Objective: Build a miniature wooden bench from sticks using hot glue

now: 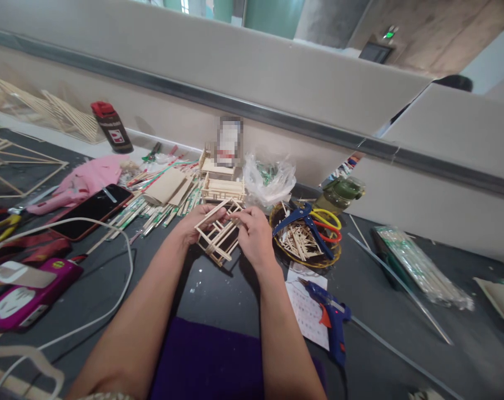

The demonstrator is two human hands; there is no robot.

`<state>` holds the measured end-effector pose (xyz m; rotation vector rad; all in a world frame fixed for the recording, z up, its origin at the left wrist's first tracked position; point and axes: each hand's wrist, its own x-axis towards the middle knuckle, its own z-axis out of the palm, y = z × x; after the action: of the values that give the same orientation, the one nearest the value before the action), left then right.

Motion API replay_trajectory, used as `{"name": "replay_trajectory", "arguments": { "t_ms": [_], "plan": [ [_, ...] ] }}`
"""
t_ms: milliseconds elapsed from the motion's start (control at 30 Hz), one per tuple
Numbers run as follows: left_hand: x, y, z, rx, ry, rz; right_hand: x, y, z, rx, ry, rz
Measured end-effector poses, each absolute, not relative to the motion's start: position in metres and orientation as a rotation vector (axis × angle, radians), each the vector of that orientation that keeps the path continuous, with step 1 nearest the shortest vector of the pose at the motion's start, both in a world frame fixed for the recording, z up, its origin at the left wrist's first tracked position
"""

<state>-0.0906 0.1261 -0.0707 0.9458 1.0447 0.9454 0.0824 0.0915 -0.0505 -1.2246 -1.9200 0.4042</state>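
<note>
Between my two hands is a small open frame model (219, 236) built from thin wooden sticks, tilted above the dark table. My left hand (198, 222) grips its left side, with the fingers partly behind the sticks. At the upper right edge, my right hand (252, 230) has its fingers pinched against the frame; whether a separate small piece is in that pinch is too small to tell. Just behind stands another little stick-built model (222, 189), like a bench with railings. To the right, a yellow wicker basket (337, 260) holds cut stick pieces, blue cutters (318, 236) and scissors (327, 222).
A blue glue gun (333, 316) lies on a printed sheet (304, 311). Wrapped sticks (152, 208), a phone (91, 211) and a magenta power strip (33, 294) with a white cable are at left. A green bottle (341, 193) and a packet of sticks (421, 264) lie right.
</note>
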Motion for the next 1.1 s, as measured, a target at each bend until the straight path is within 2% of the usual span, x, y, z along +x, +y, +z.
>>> {"name": "replay_trajectory", "arguments": {
  "t_ms": [1100],
  "plan": [
    [-0.0955,0.1271,-0.0732,0.965,1.034,0.916,0.0867,0.0954,-0.0539,-1.251,-1.845,0.316]
  ]
}}
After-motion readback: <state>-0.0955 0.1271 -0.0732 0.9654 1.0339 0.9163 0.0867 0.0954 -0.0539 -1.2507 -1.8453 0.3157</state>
